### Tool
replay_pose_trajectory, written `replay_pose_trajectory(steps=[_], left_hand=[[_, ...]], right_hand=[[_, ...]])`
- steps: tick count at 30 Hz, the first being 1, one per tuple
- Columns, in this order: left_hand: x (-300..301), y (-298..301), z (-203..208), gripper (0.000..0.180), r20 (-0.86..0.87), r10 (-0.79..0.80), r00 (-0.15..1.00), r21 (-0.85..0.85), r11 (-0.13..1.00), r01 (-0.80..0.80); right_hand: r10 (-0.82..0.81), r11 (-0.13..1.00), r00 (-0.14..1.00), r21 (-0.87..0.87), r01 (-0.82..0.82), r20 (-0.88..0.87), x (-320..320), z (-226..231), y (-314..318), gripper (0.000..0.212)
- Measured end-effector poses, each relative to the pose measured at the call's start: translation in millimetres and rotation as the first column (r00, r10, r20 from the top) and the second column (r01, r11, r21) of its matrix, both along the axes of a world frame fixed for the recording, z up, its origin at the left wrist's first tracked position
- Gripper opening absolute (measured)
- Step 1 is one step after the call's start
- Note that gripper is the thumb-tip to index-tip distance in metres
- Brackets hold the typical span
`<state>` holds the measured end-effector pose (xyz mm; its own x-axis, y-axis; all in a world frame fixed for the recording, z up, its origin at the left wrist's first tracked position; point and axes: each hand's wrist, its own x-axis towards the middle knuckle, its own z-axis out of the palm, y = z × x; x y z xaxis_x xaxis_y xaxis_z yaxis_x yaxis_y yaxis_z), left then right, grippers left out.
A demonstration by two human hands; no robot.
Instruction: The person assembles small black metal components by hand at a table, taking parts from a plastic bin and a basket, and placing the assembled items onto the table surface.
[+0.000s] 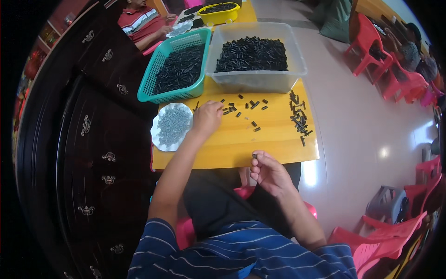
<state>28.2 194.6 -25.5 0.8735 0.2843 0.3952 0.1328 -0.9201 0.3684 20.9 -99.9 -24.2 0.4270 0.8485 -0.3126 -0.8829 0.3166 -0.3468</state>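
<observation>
My left hand (207, 119) rests low over the yellow table, its fingers curled together beside a loose group of short black cylindrical pieces (232, 108). Whatever its fingertips hold, if anything, is hidden. Just over the near table edge, my right hand (271, 174) pinches a small dark piece (254, 156) between thumb and forefinger. A white wavy-rimmed plate (158, 141) of small silvery screw-like parts sits left of my left hand. Longer dark pieces (299, 116) lie in a pile along the table's right side.
Across the back stand a green perforated basket (147, 88) and a clear plastic bin (255, 83), both filled with black pieces. Beyond is a yellow basket (218, 17) near a seated person in red (139, 21). Dark drawers (102, 116) flank the left; pink chairs (371, 44) stand right.
</observation>
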Motion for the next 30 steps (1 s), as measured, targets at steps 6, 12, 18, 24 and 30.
replay_pose_trajectory(steps=[6, 12, 18, 24, 30], left_hand=[[13.2, 12.2, -6.0, 0.015, -0.008, -0.037, 0.999, 0.020, 0.999, 0.037], [7.7, 10.9, -7.1, 0.009, -0.056, -0.019, 0.998, 0.005, 1.000, 0.019], [-26.8, 0.1, 4.2, 0.005, 0.074, 0.016, 0.997, -0.154, 0.988, -0.004], [-77.5, -46.4, 20.0, 0.003, 0.107, 0.076, 0.991, -0.581, 0.814, 0.000], [-115.0, -100.6, 41.3, 0.004, 0.111, -0.113, 0.987, -0.706, 0.690, 0.159]], right_hand=[[0.002, 1.000, 1.000, 0.018, -0.003, 0.020, 3.3, -1.1, 3.0, 0.016], [0.002, 1.000, 1.000, 0.013, -0.002, 0.018, -1.1, -4.0, 0.3, 0.018], [0.003, 1.000, 1.000, 0.030, -0.002, -0.022, -3.9, -6.6, 1.8, 0.016], [0.020, 1.000, 1.000, 0.008, -0.020, 0.019, -2.8, -7.6, 3.9, 0.016], [0.032, 0.999, 0.980, -0.043, -0.024, 0.196, -10.3, -5.8, 7.5, 0.015]])
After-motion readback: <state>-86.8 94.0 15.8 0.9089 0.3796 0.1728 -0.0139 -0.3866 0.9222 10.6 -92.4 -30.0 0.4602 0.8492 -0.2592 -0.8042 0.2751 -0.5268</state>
